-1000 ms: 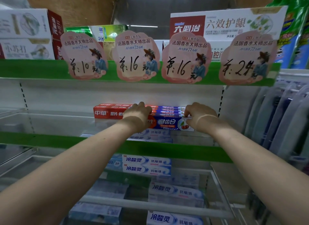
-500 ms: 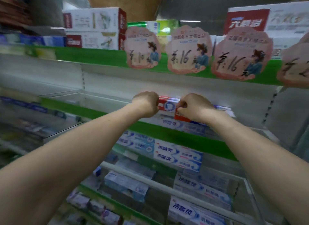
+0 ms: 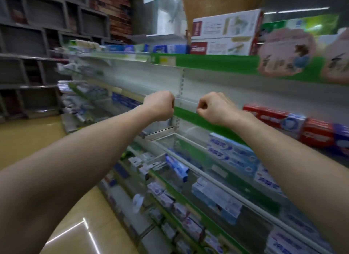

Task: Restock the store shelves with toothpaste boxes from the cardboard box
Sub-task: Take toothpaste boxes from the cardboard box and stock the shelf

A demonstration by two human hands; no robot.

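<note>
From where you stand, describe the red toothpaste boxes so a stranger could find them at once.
Find the green-edged shelf behind the right hand. To that hand's right, the red toothpaste boxes lie on it. Boxes below are pale blue.

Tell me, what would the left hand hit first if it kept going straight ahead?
Probably the shelf's white back wall, beside the slotted post. The left hand is a bare fist, and nothing seems to lie between them, though blur makes depth uncertain.

The floor (image 3: 79, 233) shines glossy and smooth. The red toothpaste boxes (image 3: 283, 119) look like slick printed card. The shelf dividers (image 3: 170, 140) are clear plastic, and the back panel (image 3: 217, 83) looks like matt white metal.
</note>
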